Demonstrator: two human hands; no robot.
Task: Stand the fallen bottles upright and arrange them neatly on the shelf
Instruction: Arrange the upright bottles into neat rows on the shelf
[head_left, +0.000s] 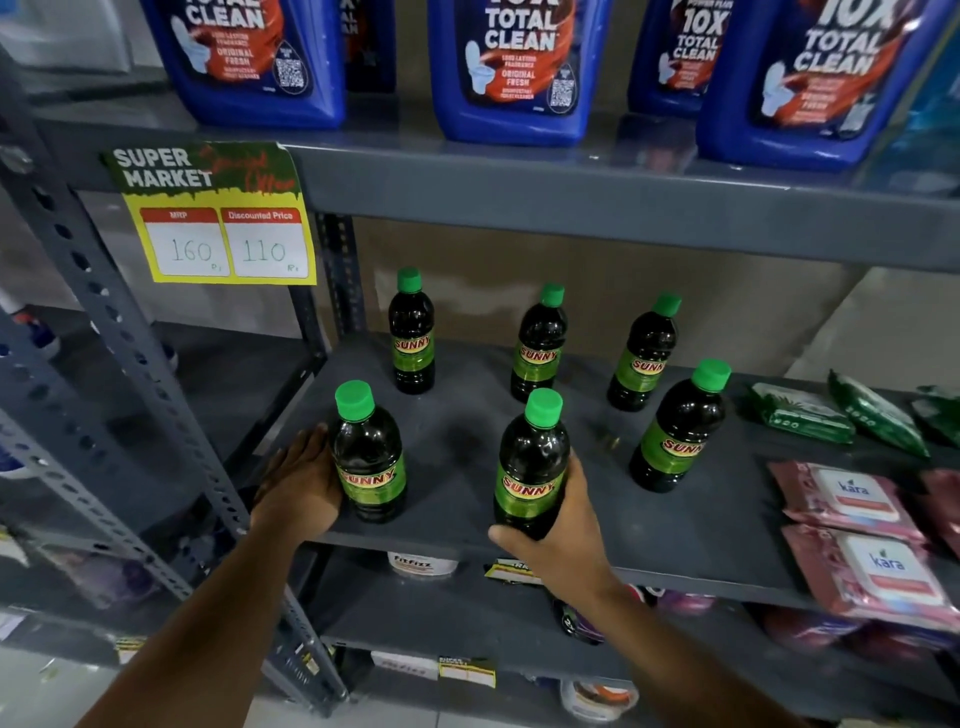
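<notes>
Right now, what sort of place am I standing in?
Most likely a supermarket aisle. A price tag on the metal shelf reads "Super Market" with an MRP and a discounted price, identical Sunny bottles stand in rows, and blue toilet cleaner jugs line the shelf above.

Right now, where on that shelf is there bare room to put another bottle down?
The widest bare patch on the shelf lies mid-shelf, between the back row of bottles and the front bottles held by the left hand and right hand. Another strip runs along the front edge toward the pink packs. The right end is crowded.
</notes>
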